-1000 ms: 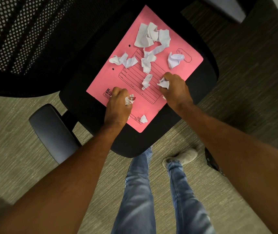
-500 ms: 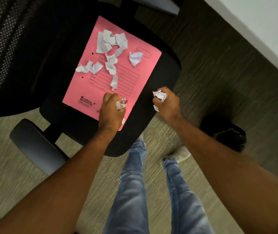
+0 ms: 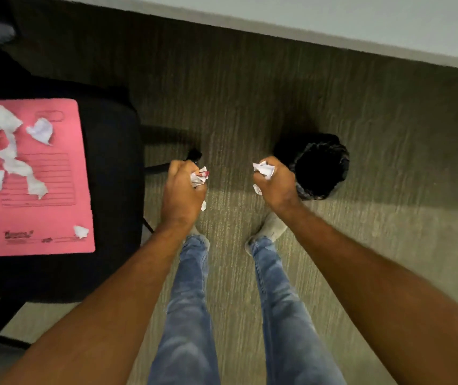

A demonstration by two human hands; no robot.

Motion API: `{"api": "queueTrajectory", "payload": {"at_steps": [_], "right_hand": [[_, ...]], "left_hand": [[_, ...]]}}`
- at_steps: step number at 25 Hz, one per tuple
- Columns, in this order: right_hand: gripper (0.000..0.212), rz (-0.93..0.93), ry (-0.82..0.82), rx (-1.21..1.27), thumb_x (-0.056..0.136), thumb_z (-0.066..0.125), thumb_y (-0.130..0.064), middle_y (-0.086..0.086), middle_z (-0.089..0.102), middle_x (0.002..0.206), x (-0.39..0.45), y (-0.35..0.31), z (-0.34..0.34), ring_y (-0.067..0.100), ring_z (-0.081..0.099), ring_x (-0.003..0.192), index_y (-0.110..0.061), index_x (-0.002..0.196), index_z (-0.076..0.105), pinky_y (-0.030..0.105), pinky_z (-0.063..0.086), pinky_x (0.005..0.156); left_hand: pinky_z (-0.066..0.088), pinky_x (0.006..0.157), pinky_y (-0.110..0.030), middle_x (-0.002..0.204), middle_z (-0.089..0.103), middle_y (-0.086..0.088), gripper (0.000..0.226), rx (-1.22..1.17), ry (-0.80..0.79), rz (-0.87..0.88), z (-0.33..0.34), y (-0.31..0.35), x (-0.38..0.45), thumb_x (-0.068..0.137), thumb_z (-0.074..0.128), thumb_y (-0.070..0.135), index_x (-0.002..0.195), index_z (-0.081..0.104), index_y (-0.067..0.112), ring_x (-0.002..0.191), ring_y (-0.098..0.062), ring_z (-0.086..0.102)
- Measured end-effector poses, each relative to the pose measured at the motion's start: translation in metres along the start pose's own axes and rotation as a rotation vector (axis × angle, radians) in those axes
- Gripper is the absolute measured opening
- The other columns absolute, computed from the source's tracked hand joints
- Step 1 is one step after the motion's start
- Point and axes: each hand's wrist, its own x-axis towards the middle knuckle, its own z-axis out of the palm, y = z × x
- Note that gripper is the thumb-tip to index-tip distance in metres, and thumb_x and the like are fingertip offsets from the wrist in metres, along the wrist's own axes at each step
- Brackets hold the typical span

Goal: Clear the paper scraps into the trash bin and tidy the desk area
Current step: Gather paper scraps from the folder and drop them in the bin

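My right hand [image 3: 276,184] and left hand [image 3: 183,190] are each fisted around crumpled paper scraps [image 3: 200,175]. The trash bin [image 3: 319,166] sits just beyond my right hand, so that one is nearer.

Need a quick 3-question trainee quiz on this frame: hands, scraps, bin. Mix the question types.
1. True or false: both hands are closed on crumpled paper scraps.
2. Which hand is nearer the trash bin? A) left B) right
3. Fill in: the scraps not yet picked up lie on a pink ____ on the chair seat.

Key
1. True: left hand and right hand each grip scraps.
2. B
3. folder, with loose scraps on it.
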Motion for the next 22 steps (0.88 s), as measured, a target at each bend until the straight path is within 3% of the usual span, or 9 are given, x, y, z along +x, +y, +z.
{"api": "queueTrajectory", "payload": {"at_steps": [4, 8, 15, 17, 19, 21, 22], "right_hand": [[0.01, 0.121, 0.106, 0.1, 0.09, 0.069, -0.012, -0.001, 0.066, 0.08, 0.009, 0.081, -0.064, 0.012, 0.061, 0.069, -0.015, 0.1, 0.068, 0.027, 0.049, 0.066], [0.01, 0.22, 0.182, 0.197, 0.092, 0.07, -0.013, -0.004, 0.064, 0.078, 0.021, 0.149, -0.112, 0.011, 0.06, 0.07, -0.017, 0.1, 0.066, 0.022, 0.045, 0.06], [0.021, 0.348, 0.275, 0.307, 0.091, 0.072, -0.014, 0.004, 0.067, 0.088, 0.07, 0.245, -0.144, 0.016, 0.062, 0.075, -0.01, 0.111, 0.069, 0.014, 0.041, 0.055], [0.021, 0.377, 0.277, 0.362, 0.091, 0.073, -0.015, 0.007, 0.07, 0.091, 0.089, 0.267, -0.142, 0.019, 0.065, 0.077, -0.009, 0.111, 0.068, 0.019, 0.048, 0.059], [0.02, 0.424, 0.26, 0.458, 0.091, 0.073, -0.016, 0.01, 0.073, 0.093, 0.109, 0.287, -0.137, 0.022, 0.071, 0.078, -0.01, 0.11, 0.07, 0.028, 0.054, 0.062], [0.009, 0.468, 0.222, 0.549, 0.092, 0.074, -0.018, -0.001, 0.074, 0.077, 0.126, 0.306, -0.128, 0.007, 0.073, 0.06, -0.024, 0.095, 0.067, 0.021, 0.052, 0.048], [0.015, 0.484, 0.186, 0.576, 0.093, 0.073, -0.019, -0.007, 0.072, 0.07, 0.141, 0.325, -0.118, 0.002, 0.071, 0.053, -0.028, 0.09, 0.063, 0.018, 0.048, 0.041]], "left_hand": [[0.044, 0.072, -0.028, 0.105, 0.049, 0.002, 0.011, 0.042, -0.121, 0.066, 0.079, 0.061, -0.008, 0.086, 0.068, 0.0, 0.093, 0.065, 0.008, 0.084, -0.016, 0.055], [0.046, 0.072, -0.03, 0.103, 0.049, 0.002, 0.012, 0.095, -0.233, 0.145, 0.154, 0.109, -0.016, 0.086, 0.068, -0.001, 0.092, 0.065, 0.009, 0.083, -0.016, 0.055], [0.041, 0.067, -0.02, 0.105, 0.047, 0.003, 0.02, 0.169, -0.333, 0.111, 0.281, 0.142, -0.001, 0.083, 0.072, 0.002, 0.099, 0.065, 0.013, 0.081, -0.013, 0.053], [0.039, 0.058, -0.008, 0.107, 0.049, 0.001, 0.022, 0.154, -0.326, 0.058, 0.313, 0.141, 0.009, 0.084, 0.072, 0.002, 0.103, 0.066, 0.012, 0.075, -0.008, 0.051], [0.046, 0.054, -0.006, 0.11, 0.053, -0.003, 0.027, 0.121, -0.32, -0.022, 0.346, 0.139, 0.023, 0.084, 0.073, 0.003, 0.11, 0.067, 0.009, 0.078, -0.009, 0.058], [0.063, 0.062, -0.031, 0.117, 0.06, -0.011, 0.033, 0.088, -0.35, -0.15, 0.376, 0.134, 0.037, 0.085, 0.074, 0.005, 0.117, 0.067, 0.009, 0.091, -0.026, 0.068], [0.065, 0.069, -0.042, 0.119, 0.062, -0.014, 0.035, 0.089, -0.357, -0.213, 0.402, 0.126, 0.045, 0.085, 0.074, 0.005, 0.119, 0.066, 0.01, 0.096, -0.031, 0.07]]}}
